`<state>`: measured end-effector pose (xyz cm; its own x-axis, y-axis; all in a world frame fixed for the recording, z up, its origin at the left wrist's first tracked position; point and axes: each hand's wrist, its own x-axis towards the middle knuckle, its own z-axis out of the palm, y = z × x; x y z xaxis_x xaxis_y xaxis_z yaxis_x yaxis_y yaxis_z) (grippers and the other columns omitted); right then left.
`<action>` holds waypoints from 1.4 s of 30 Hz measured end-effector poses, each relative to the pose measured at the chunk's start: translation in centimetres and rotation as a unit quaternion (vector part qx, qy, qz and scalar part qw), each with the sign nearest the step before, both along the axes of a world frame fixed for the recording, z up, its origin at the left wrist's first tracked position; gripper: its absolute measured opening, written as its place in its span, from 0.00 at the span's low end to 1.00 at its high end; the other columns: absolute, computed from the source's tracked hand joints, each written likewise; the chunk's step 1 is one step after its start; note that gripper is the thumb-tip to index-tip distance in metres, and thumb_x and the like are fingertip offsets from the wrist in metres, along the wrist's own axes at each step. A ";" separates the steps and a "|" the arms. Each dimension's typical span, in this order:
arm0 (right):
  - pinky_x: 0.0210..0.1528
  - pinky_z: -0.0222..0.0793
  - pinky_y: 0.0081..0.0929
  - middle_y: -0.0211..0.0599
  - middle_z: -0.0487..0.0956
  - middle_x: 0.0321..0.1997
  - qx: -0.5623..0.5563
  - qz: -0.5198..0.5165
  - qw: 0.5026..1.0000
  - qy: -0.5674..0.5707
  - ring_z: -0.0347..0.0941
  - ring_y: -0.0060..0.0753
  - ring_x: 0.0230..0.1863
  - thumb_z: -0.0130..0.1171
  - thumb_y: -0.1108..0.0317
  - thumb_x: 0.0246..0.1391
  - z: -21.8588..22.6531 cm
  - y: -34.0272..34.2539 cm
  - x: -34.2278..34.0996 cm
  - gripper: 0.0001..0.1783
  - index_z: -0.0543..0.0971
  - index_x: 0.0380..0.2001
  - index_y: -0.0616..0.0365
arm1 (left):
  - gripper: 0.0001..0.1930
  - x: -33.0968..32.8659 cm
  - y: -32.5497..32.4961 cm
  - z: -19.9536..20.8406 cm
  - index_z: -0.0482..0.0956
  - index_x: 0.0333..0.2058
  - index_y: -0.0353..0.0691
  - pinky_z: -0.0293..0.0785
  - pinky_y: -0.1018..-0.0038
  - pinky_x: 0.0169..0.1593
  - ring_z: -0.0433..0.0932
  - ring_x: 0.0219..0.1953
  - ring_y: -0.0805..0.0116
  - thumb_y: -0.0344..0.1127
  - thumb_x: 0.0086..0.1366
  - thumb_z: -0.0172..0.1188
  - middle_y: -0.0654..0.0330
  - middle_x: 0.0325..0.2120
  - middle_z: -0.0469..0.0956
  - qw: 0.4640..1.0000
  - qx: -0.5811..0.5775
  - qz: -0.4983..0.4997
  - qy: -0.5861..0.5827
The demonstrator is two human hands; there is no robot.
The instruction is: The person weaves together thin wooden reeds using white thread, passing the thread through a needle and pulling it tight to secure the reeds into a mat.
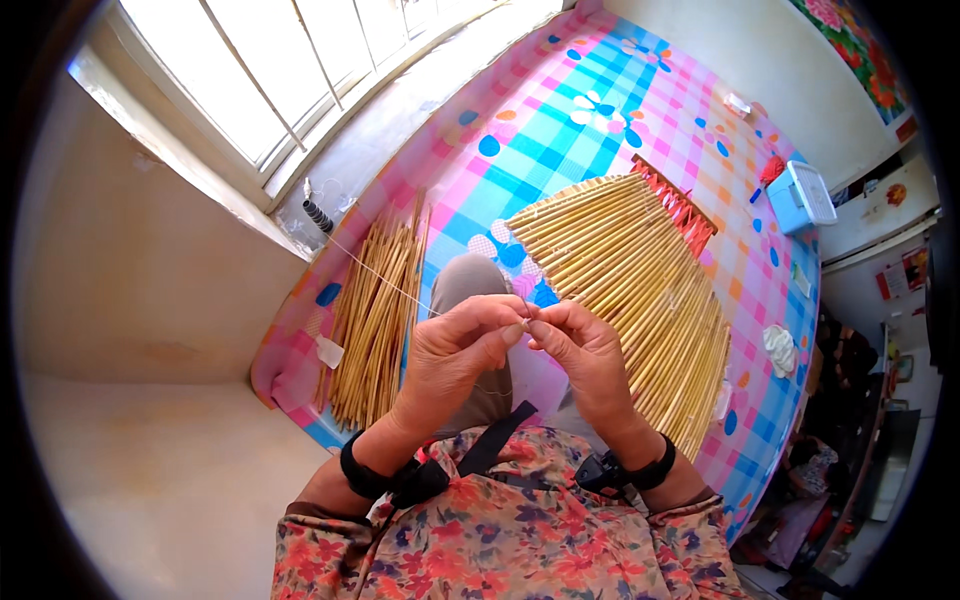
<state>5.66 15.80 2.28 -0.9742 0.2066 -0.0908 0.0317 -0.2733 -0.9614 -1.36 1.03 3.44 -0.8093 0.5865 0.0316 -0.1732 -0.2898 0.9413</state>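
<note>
My left hand [452, 348] and my right hand [590, 358] meet fingertip to fingertip above my lap, both closed in a pinch. A thin white thread [382, 278] runs from a dark spool [318, 216] by the window to the pinched fingers. Something small and thin shows between the fingertips, too fine to make out. Right of my hands lies a fan-shaped mat of straw-coloured stalks [630, 285], laid side by side, with red lacing [678, 212] at its far end. Left of my knee is a pile of loose stalks [375, 325].
A checked, flowered sheet [560, 150] covers the surface around me. A barred window [270, 70] and its sill border the left. Toward the right are a light-blue lidded box [800, 198], red yarn [772, 168] and a crumpled white cloth [779, 350].
</note>
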 end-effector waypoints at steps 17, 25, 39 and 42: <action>0.56 0.59 0.26 0.42 0.67 0.55 0.030 0.056 0.993 0.103 0.62 0.29 0.57 0.56 0.69 0.54 0.1 0.4 -0.5 0.16 0.75 0.47 0.58 | 0.03 -0.3 -0.1 -0.5 0.75 0.32 0.34 0.61 0.87 0.29 0.64 0.26 0.85 0.27 0.61 0.57 0.69 0.28 0.71 0.998 -0.039 -0.052 0.016; 0.51 0.65 0.23 0.39 0.72 0.47 0.006 0.010 0.995 0.102 0.68 0.28 0.50 0.58 0.75 0.51 -0.5 -0.2 -0.5 0.08 0.79 0.37 0.61 | 0.04 -0.3 -0.1 -1.1 0.76 0.34 0.35 0.60 0.87 0.24 0.64 0.22 0.86 0.28 0.62 0.56 0.70 0.23 0.70 0.998 -0.002 -0.059 -0.037; 0.50 0.65 0.31 0.38 0.75 0.35 -0.141 -0.122 0.974 0.126 0.72 0.34 0.44 0.57 0.71 0.53 -1.0 0.1 -0.9 0.05 0.74 0.30 0.62 | 0.03 0.4 0.7 -0.6 0.76 0.33 0.33 0.63 0.86 0.25 0.67 0.22 0.83 0.26 0.61 0.56 0.66 0.28 0.73 0.999 -0.017 -0.031 -0.033; 0.53 0.63 0.30 0.40 0.74 0.41 -0.178 -0.038 0.968 0.172 0.70 0.33 0.48 0.55 0.68 0.55 -1.6 1.3 -0.9 0.09 0.74 0.36 0.63 | 0.03 0.5 0.4 -0.6 0.76 0.33 0.32 0.64 0.86 0.26 0.67 0.23 0.83 0.25 0.61 0.55 0.65 0.30 0.73 0.998 -0.044 -0.032 -0.030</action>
